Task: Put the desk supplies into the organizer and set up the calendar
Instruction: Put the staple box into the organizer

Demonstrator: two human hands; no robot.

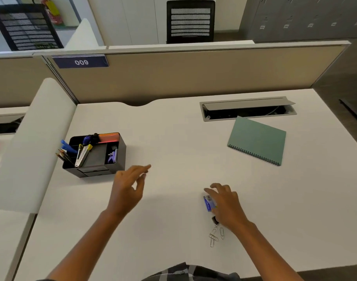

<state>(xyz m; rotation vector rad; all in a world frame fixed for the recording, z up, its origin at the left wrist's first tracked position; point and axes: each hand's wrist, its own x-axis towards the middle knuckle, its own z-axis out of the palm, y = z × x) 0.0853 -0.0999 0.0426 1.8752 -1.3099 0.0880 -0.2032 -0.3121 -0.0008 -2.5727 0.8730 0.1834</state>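
1. The black organizer (96, 155), already holding pens and a cutter, stands at the left of the white bench (173, 138).
2. The left hand (127, 191) hovers just beside it, grip loose and holding nothing.
3. The right hand (227, 205) curls its grip round a small blue box (209, 202); paper clips (215, 237) lie just beside its wrist.
4. The green spiral calendar (257, 139) lies flat far right, well apart.

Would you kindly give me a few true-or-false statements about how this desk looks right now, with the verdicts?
1. The black desk organizer holds pens and a utility knife. True.
2. The green spiral-bound notebook stands upright inside the organizer. False: it lies flat on the white desk, far from the organizer.
3. The right hand is on a small blue box. True.
4. The loose wire paper clips are in the organizer. False: they lie on the desk beside the right hand.
5. The left hand grips a pencil. False: it holds nothing.
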